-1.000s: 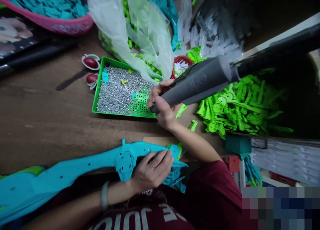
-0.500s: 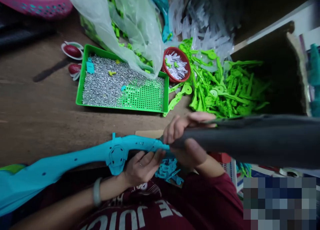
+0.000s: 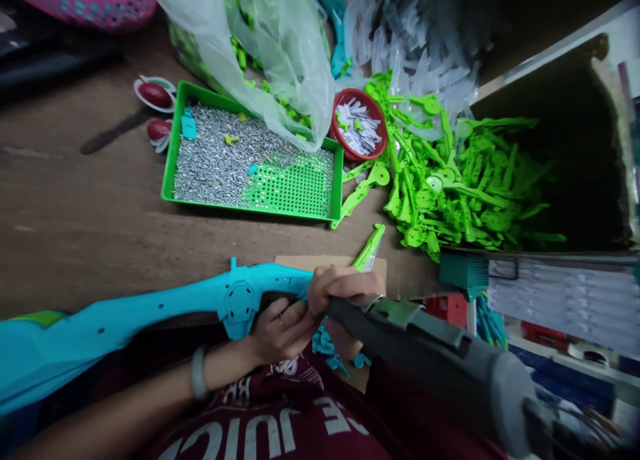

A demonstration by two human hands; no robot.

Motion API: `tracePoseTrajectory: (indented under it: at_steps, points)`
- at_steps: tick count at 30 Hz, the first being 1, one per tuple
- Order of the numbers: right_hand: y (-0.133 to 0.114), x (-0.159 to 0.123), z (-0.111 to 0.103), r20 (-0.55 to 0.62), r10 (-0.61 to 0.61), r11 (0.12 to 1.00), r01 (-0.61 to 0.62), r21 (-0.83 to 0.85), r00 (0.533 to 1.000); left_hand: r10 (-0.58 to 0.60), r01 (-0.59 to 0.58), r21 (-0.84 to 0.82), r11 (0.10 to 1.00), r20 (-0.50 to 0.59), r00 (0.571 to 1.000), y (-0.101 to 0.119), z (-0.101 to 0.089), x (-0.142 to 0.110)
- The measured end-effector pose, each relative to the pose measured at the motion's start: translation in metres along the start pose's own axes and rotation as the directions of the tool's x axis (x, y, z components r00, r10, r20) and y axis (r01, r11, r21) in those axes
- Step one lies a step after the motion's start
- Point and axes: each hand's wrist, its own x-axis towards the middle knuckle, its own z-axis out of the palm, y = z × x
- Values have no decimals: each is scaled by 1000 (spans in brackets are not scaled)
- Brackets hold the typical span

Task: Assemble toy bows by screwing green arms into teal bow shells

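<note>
A long turquoise plastic toy gun [image 3: 185,290] lies across my front, its wide end at the left edge. My left hand [image 3: 283,330] is closed around the narrow right end, fingers curled at its underside. Beside it my right hand [image 3: 345,293] grips a grey electric screwdriver [image 3: 415,347] with a cable at its back. The tool points left, and its tip is hidden behind my fingers at the gun's end. A lime green plastic part [image 3: 369,248] sticks out just behind my right hand.
A green tray [image 3: 337,193] of small metal screws stands behind the gun. Near it are a red basket [image 3: 383,140] of white pieces, a plastic bag [image 3: 300,80] and a pile of lime green parts [image 3: 450,187] spilling from a cardboard box [image 3: 613,133]. A pink basket [image 3: 110,17] is top left.
The screwdriver has come from above the tray down to the gun's right end, and its back has since swung toward me. My left hand keeps its hold on the gun.
</note>
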Motion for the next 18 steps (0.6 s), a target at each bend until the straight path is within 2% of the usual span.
tracePoseTrajectory:
  at_steps: [1, 3, 4, 5, 6, 7, 8, 10, 12, 14, 18]
  points:
    - [-2, 3, -2, 65, -65, 997, 62, 43, 996, -4, 4, 1, 1000, -5, 1000, 0, 0, 0]
    - [-10, 20, -7, 258, -184, 978, 151, 145, 948, -15, 15, 3, 1000, -9, 1000, 0, -1, 3]
    - [-14, 35, -10, 343, -195, 974, 139, 181, 919, -17, 17, 8, 1000, -4, 1000, 0, -1, 4]
    - [-17, 52, -11, 380, -196, 970, 123, 209, 904, -9, 9, 24, 1000, 9, 1000, 0, -2, 6]
    - [-18, 71, -9, 357, -214, 961, 131, 242, 909, 5, -6, 51, 999, 25, 1000, 0, -2, 8]
    - [-15, 91, -6, 256, -232, 950, 163, 265, 938, 21, -25, 86, 996, 41, 999, 0, -3, 9]
    - [-9, 110, -1, 109, -294, 925, 253, 282, 950, 37, -43, 118, 992, 57, 998, 0, -3, 10]
    - [12, 141, 12, -124, -285, 928, 306, 212, 950, 49, -62, 153, 986, 84, 995, 0, -4, 10]
    - [37, 160, 24, -187, -206, 962, 234, 144, 961, 38, -52, 141, 989, 97, 995, 0, -4, 9]
    - [55, 167, 31, -183, -145, 979, 168, 118, 973, 31, -43, 128, 991, 98, 995, 0, -3, 7]
    - [65, 162, 32, -179, -121, 983, 143, 117, 976, 33, -42, 103, 994, 88, 996, -1, -1, 5]
